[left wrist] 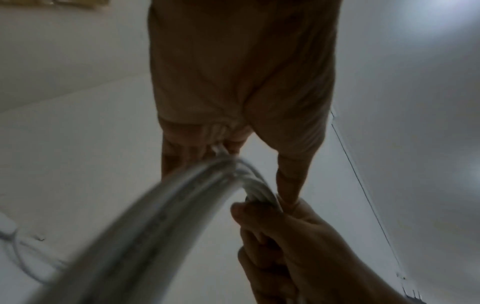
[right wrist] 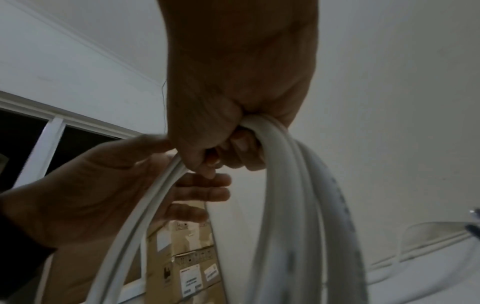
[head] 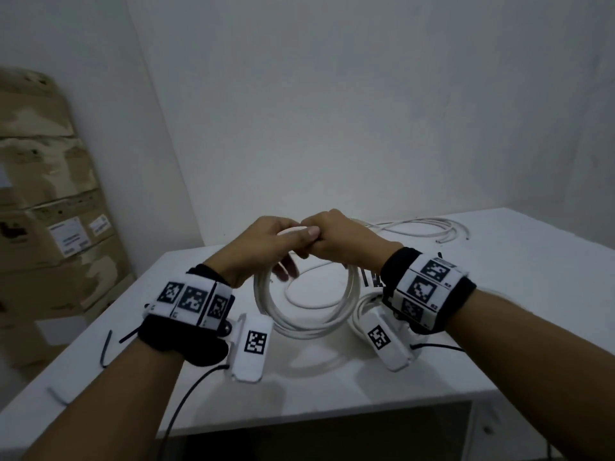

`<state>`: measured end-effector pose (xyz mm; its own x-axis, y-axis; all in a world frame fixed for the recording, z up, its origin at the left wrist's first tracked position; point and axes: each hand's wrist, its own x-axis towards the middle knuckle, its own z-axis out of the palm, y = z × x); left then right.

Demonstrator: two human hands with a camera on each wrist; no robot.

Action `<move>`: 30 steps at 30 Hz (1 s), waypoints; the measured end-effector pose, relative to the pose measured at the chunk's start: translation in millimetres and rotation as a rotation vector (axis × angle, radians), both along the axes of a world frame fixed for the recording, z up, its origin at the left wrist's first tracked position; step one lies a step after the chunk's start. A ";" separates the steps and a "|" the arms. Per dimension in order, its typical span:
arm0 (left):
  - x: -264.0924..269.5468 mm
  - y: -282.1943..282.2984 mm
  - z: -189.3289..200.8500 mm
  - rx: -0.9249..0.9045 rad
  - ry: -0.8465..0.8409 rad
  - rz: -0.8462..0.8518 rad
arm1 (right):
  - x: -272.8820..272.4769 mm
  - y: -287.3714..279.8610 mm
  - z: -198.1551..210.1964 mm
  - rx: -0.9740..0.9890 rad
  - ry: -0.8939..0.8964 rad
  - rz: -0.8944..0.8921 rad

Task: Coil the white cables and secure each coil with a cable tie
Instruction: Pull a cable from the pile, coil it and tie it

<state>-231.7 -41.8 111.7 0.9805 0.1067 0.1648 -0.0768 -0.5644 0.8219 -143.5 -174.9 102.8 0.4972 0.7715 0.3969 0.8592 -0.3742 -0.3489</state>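
White cable coil (head: 301, 307) gripped by both hands, cardboard boxes (head: 50, 207) shut

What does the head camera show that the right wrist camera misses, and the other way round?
Only the head view shows the white table, the loose white cable lying at its far side, another coil under the right wrist, a black cable tie near the left edge, and both wrist bands.

Only the right wrist view shows the dark window and, close up, the right hand's fingers curled round the strands.

Both show the held cable coil, gripped at the top by the left hand and right hand, plus the cardboard boxes.
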 end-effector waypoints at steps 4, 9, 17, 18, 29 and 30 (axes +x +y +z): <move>-6.5 8.3 3.1 -0.131 0.242 -0.093 | -0.7 5.1 -7.6 0.011 -0.047 0.011; -5.9 17.4 -14.5 0.159 0.145 -0.015 | -2.9 18.7 -36.1 -0.036 -0.136 -0.003; -10.1 12.3 -46.7 0.053 0.356 0.083 | -13.0 33.6 -84.9 -0.178 -0.108 0.035; -10.9 12.3 -51.9 -0.033 0.338 0.091 | -12.1 34.2 -86.5 -0.169 -0.106 0.032; -35.4 53.2 -49.3 -0.317 0.062 0.187 | -19.4 65.1 -57.8 0.046 0.043 0.041; -40.5 60.7 -48.7 -0.314 0.063 0.186 | -22.6 74.1 -57.3 0.046 0.071 0.050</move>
